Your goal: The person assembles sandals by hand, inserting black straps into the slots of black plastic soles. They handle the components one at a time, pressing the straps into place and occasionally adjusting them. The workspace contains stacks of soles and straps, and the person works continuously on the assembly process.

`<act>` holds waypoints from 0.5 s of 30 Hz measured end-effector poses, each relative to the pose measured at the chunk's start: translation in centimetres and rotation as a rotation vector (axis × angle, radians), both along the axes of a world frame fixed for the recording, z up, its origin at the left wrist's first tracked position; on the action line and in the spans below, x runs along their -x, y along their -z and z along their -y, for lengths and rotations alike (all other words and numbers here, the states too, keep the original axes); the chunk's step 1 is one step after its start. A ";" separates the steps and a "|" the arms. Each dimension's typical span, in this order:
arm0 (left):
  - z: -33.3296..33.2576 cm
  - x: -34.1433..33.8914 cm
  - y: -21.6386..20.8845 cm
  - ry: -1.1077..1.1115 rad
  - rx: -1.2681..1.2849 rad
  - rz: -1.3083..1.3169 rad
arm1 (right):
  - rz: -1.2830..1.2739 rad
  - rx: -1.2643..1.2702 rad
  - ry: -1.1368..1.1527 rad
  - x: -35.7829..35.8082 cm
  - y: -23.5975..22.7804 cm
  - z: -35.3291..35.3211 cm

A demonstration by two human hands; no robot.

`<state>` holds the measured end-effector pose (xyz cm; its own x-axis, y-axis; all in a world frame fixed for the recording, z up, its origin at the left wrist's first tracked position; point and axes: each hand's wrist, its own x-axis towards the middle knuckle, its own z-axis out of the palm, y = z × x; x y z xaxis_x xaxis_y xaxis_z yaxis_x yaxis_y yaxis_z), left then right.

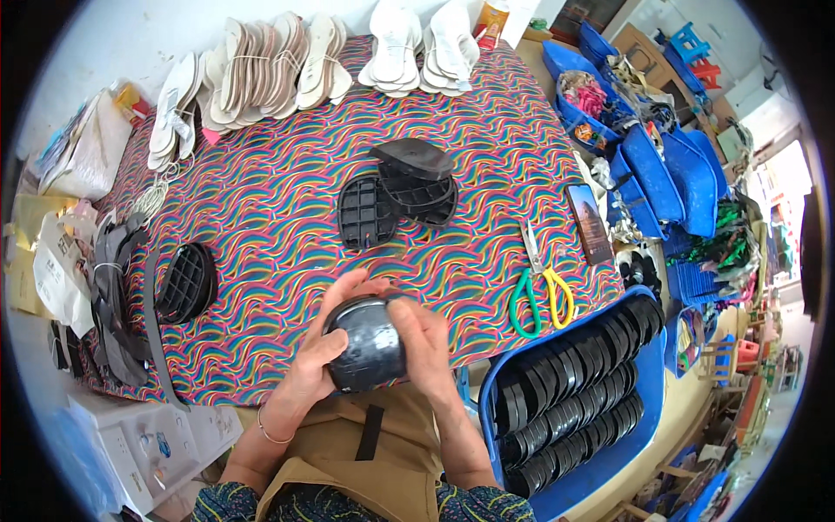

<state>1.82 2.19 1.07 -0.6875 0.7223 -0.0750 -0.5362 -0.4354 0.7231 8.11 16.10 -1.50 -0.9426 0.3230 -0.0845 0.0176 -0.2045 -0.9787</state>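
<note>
A glossy black plastic shoe heel (370, 348) is held over the table's near edge, its smooth rounded face toward me. My left hand (320, 344) grips its left side, the thumb pressing on the face. Along the other side, my right hand (424, 344) closes on it. Farther off on the table lies a small pile of black heels (417, 187), some showing a ribbed, grid-like hollow underside. Another black heel stack (187, 283) sits at the left, grid side visible. To the right are scissors (535, 287) with one green and one yellow handle.
A blue bin (487, 409) with rows of black heels stands at the near right. Bundled insoles (261, 70) line the table's far edge. Black strips (122, 296) hang at the left. A phone (590, 224) lies by the right edge; blue crates (648, 178) stand beyond.
</note>
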 end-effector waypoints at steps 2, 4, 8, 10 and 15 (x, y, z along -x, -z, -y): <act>0.3 0.5 0.1 0.099 -0.033 0.044 | -0.044 -0.111 0.024 0.4 0.0 0.8; 0.1 0.6 -0.4 0.074 -0.021 0.058 | -0.043 -0.111 0.067 0.5 0.1 1.4; 0.2 1.0 -0.7 -0.021 -0.020 0.094 | 0.029 0.091 0.070 0.2 -0.3 2.4; -0.2 0.9 -0.6 -0.155 -0.059 0.118 | -0.012 0.052 0.148 0.0 -0.2 3.8; 0.3 1.1 -0.8 -0.166 -0.077 0.191 | -0.082 0.227 0.269 0.0 -0.1 5.8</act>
